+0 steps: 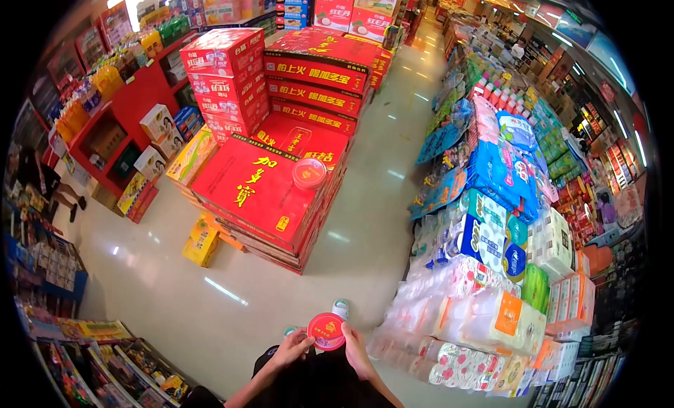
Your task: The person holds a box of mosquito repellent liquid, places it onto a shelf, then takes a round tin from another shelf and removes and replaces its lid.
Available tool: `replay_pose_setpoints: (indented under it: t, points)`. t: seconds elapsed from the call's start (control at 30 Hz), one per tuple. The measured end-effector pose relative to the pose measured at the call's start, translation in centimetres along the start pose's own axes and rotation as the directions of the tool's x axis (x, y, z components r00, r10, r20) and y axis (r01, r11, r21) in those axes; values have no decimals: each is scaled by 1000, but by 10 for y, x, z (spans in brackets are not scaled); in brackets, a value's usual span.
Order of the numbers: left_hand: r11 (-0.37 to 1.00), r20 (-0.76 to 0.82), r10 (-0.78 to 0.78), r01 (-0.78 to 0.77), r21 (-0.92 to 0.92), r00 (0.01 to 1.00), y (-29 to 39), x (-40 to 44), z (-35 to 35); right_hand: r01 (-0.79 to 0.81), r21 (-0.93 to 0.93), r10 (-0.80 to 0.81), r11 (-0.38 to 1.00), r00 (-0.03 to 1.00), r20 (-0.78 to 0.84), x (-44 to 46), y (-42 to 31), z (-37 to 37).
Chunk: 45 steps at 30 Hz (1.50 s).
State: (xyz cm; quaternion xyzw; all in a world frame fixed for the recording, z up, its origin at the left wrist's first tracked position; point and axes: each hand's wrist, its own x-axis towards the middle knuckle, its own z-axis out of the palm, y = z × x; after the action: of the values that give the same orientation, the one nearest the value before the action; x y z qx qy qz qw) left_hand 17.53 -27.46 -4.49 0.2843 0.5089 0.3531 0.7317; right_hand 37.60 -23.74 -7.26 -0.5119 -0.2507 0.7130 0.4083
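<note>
My left hand point(293, 347) and my right hand point(355, 350) hold a round red tub point(326, 328) between them, low in the head view in front of my body. Its flat top carries gold print, and a paler rim shows along the near side. The fingers of both hands are closed on its opposite edges. A similar round red tub point(309, 174) rests on top of a stack of red drink cartons point(246, 187) ahead of me.
To the right, packs of tissue paper point(484, 236) and toilet rolls point(467, 362) are piled along the aisle. A yellow box point(201, 245) lies on the floor point(344, 229) beside the cartons. Red shelves point(105, 159) with bottles stand at left; a person's legs point(64, 196) show there.
</note>
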Motion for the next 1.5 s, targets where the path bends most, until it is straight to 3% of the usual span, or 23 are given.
replay_pose_setpoints:
  t: [0.23,0.43,0.47,0.97,1.17,1.23,1.33,1.5]
  points:
    - [994,-54,94,-91,59,994,-9,-5,-5,34,-67,-25,997,992,127,-21,-19,17]
    - [993,-33,120,-119,12,992,-8,-16,-8,83,-100,-72,992,991,113,-39,-13,19]
    - [991,-37,129,-127,48,991,-6,-18,-7,106,-35,-100,994,986,133,-37,-6,18]
    - [997,-21,73,-73,5,997,0,-33,-22,40,16,-42,999,989,143,-46,-6,42]
    - [991,20,0,-3,134,1000,20,-31,-32,54,-32,-45,998,974,223,-37,-13,51]
    - [990,13,40,-41,133,999,19,-28,-38,87,-81,-68,993,975,211,-27,-3,50]
    - [991,-6,56,-55,121,998,28,-32,-43,9,-15,-6,1000,969,245,-31,-23,71]
    - [988,-57,89,-81,134,994,39,-33,-53,127,-80,-107,989,971,212,-7,-7,76]
